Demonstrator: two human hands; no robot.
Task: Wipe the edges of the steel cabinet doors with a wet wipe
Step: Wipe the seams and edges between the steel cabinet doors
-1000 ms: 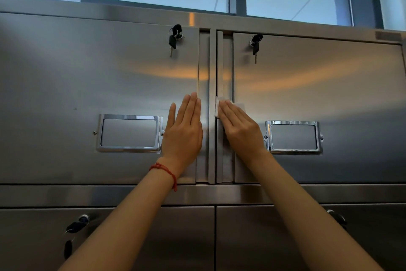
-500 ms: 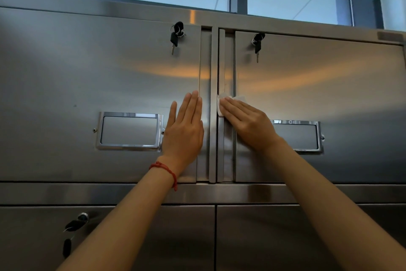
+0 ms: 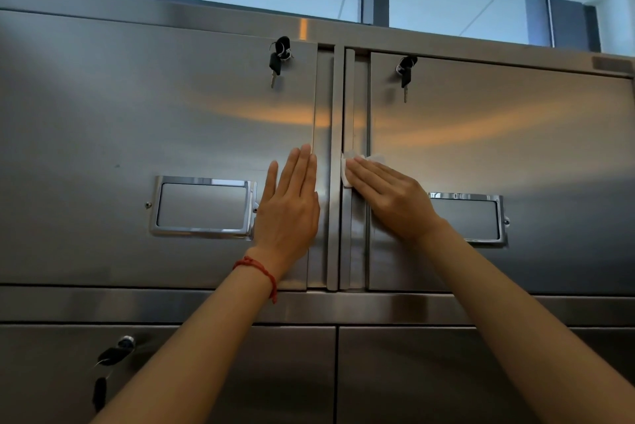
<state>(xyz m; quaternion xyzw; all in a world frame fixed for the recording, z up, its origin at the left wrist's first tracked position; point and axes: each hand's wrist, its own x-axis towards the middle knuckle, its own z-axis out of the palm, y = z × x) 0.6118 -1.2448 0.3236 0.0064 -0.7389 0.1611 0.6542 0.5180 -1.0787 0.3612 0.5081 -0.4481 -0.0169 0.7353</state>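
Head view: your right hand (image 3: 388, 198) presses the wet wipe (image 3: 347, 167) flat-fingered on the right door's inner edge (image 3: 350, 107), mid-height; your left hand (image 3: 288, 207) lies flat, fingers together, on the left door (image 3: 137, 121). Risk: wipe slips from under straight fingers, or bunches in the seam.

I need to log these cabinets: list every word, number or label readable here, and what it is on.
None is readable.
Left label holder: blank, no text.
Right label holder: embossed marks along its top rim, too blurred to read.
Small plate at the cabinet's top right corner: too blurred to read.
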